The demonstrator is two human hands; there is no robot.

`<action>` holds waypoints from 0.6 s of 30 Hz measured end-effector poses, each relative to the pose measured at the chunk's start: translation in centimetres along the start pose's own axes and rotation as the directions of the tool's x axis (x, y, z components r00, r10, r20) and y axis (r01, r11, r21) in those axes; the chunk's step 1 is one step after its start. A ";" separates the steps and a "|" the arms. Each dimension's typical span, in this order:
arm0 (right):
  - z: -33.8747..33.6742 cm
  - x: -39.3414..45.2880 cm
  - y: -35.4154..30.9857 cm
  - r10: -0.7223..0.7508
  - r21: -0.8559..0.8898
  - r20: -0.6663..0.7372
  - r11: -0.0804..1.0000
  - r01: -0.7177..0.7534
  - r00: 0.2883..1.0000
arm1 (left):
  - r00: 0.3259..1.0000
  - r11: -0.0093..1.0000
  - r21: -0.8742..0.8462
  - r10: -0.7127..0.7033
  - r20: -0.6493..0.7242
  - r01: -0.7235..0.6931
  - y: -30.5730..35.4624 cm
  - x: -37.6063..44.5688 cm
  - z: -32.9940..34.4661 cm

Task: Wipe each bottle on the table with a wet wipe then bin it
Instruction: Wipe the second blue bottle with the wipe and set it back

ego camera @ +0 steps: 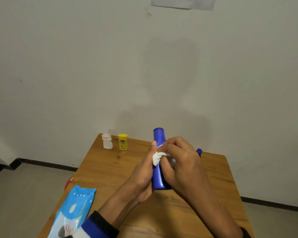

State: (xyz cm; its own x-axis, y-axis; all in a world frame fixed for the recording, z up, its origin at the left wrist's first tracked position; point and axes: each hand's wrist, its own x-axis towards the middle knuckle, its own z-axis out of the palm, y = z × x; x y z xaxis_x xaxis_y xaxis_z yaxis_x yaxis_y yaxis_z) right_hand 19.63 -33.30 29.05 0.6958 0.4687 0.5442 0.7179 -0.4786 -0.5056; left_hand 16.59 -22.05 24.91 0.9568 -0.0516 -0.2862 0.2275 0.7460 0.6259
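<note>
Head view, looking down at my own two hands over a wooden tabletop [110, 169] against a plain grey wall.

I am in the wiping step, on the tall blue bottle [157, 177]. It sits near the centre of the tabletop, tilted with its top pointing to 12 o'clock. My left hand [143, 170] is wrapped around its left side, thumb lying up along the neck. My right hand [181, 160] is curled over the bottle from the 3 o'clock side, pressing a bunched white wet wipe [157, 157] against its upper body.

At 10 o'clock from the blue bottle, near the far edge, a small white bottle [107, 142] and a yellow bottle [123, 142] stand upright just beside each other. The yellow one has a small dark label, likely a brand badge, too small to read. A second blue object [199, 151] peeks out at 2 o'clock behind my right hand; I cannot tell what it is.

At 7 o'clock lies the light blue wipes packet [76, 208], printed with white shapes; its writing is unreadable. Something red [68, 182] shows past the tabletop's left edge, perhaps the bin.

Next, I judge, I should turn the bottle to reach its unwiped sides, then set it down and move to another bottle.
</note>
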 end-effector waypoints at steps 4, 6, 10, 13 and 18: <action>0.0 -2.7 -1.3 -0.158 0.066 0.143 0.986 0.150 0.977 | 0.998 0.998 -0.053 0.031 -0.046 -0.033 1.7 0.5 -0.6; -0.1 -4.2 -1.4 -0.157 0.134 0.191 0.982 0.133 0.969 | 0.994 0.992 -0.083 0.089 -0.058 -0.094 2.6 0.6 -1.2; -0.8 -4.9 -0.2 0.041 0.289 0.134 0.954 -0.078 0.990 | 0.995 0.992 -0.077 0.095 -0.023 -0.097 3.8 0.2 -2.1; -2.2 -4.2 0.0 0.201 0.401 0.149 0.882 -0.245 0.968 | 0.995 0.993 -0.060 0.101 -0.001 -0.101 3.8 0.0 -2.1; -4.2 -2.7 0.4 0.304 0.464 0.123 0.824 -0.326 0.945 | 0.990 0.958 0.277 0.107 -0.092 -0.078 3.3 -0.3 -1.9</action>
State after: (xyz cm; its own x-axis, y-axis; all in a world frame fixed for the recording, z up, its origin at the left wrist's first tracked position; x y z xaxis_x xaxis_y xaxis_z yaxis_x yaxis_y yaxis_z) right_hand 17.90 -37.91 30.18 0.8784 0.3889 0.2778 0.3756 -0.2023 -0.9044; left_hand 16.72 -18.26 25.68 0.9549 0.0898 -0.2829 0.1936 0.5342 0.8229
